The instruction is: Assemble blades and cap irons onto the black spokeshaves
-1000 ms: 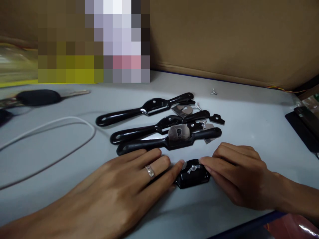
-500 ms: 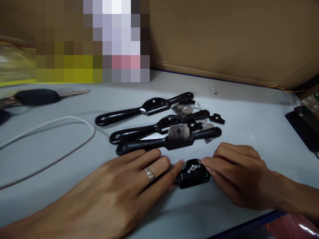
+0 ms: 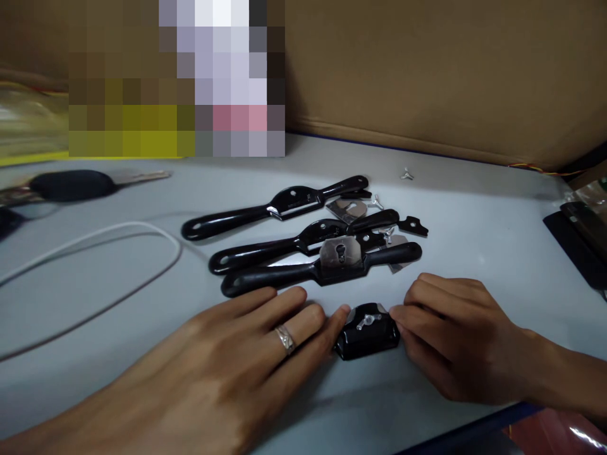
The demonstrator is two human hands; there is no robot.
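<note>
A black spokeshave (image 3: 368, 341) rests on the table in front of me, its middle showing between my hands. A silver wing screw (image 3: 368, 321) sits on its black cap, and bits of a metal blade show at the upper corners. My left hand (image 3: 246, 354), with a ring on one finger, covers the left handle, index fingertip at the body's left corner. Closed around the right end is my right hand (image 3: 459, 338), thumb and index finger against the body's right side. Both handles are hidden under my hands.
Beyond lie three more spokeshaves, the nearest (image 3: 270, 278) with a blade (image 3: 340, 251) on it. Loose blades, black caps (image 3: 412, 226) and wing screws (image 3: 406, 174) lie around them. To the left are keys (image 3: 71, 185) and a white cable (image 3: 142, 224); a black object (image 3: 573, 246) is at right.
My right fingertips have slid slightly right, off the blade's upper right corner. My left hand and the spokeshave have hardly moved.
</note>
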